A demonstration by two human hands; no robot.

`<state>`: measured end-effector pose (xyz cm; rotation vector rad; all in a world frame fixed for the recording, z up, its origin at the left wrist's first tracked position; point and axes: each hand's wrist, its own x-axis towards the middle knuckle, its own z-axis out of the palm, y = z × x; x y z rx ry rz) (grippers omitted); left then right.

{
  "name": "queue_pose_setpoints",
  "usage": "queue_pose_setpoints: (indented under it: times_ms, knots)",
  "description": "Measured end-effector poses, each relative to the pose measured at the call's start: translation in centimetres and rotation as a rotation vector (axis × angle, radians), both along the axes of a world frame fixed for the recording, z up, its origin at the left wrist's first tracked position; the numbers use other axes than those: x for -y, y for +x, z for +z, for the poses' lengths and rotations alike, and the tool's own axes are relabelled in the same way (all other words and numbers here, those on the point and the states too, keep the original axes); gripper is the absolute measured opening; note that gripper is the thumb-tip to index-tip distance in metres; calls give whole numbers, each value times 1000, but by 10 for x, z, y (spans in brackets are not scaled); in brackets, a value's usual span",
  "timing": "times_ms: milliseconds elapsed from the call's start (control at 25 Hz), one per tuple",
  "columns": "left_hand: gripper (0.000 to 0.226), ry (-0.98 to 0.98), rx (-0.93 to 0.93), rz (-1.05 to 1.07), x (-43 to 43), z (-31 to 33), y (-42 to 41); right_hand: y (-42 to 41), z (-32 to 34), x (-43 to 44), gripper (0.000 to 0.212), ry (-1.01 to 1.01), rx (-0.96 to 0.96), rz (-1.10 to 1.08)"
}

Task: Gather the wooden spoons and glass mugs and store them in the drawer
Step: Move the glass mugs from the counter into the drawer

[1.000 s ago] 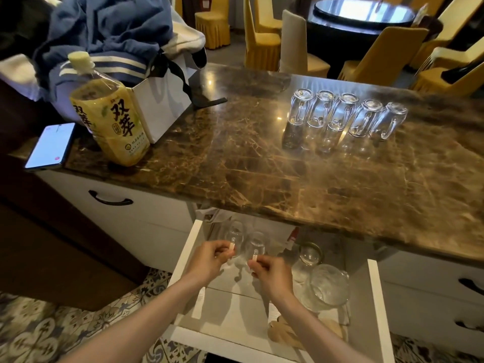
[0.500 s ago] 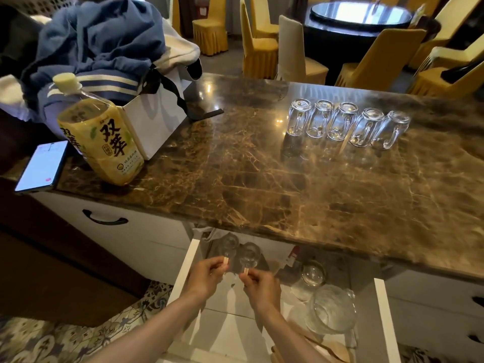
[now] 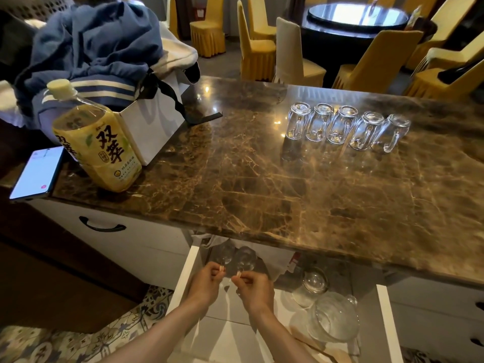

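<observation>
Glass mugs [image 3: 345,128]: five stand upside down in one row on the surface [image 3: 235,179], far right, each just beside the next, handles apparently on our side. Two more are down in the open drawer [image 3: 187,273], back-left, side by side: left mug [image 3: 224,254] & right mug [image 3: 245,258]. Our left hand [image 3: 207,281] has its grip pinched on the left mug and our right hand [image 3: 252,286] on the right mug, thumb vs. fingers. That's prob. at the handles, tho clear glass makes it hard to confirm. We judge both are being set in place.

Handling: stiff, smooth, breakable, and thick-walled so some weight, but one per hand is easy. Best hold = the handle, or a wrap round the body. Rims are down on the surface, so lift straight up, no dragging on the marble. The row is tight, so we'd take end mugs first to avoid clinks.

The drawer also holds a glass jar [image 3: 314,280] & glass bowl [image 3: 335,318] on the right, w/ wooden spoons [image 3: 318,344] at the front, partly under the bowl. Leave gaps, set down softly.

Further out on the surface: tea bottle [image 3: 99,148], phone [image 3: 36,174], white box [image 3: 154,129] under blue clothes [image 3: 89,45].
</observation>
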<state>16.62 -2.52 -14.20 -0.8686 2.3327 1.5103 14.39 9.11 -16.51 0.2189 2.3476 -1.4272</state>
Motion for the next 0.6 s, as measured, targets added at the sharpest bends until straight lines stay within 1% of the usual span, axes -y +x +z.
queue_pose_setpoints:
  times_ms: [120,200,240,320,400,480,520,600]
  knots:
    - [13,-76,35,-38,1,-4,2,2,-3,5,12,14,42,-12]
    - [14,-71,67,-57,3,-3,3,2,-2,3,16,101,55,25]
    - [15,-57,102,-97,4,-1,2,2,0,1,17,165,67,57]
    - [19,-61,150,-261,9,6,-3,-2,9,-3,20,274,100,130]
    - [37,-129,198,-412,12,17,-9,-10,23,-11,25,316,166,237]
    - [52,-260,262,-549,11,33,-15,-19,41,-22,36,340,267,402]
    - [53,-319,277,-613,10,44,-18,-23,52,-29,41,358,306,492]
    - [49,-389,258,-725,7,69,-22,-30,74,-44,40,377,305,619]
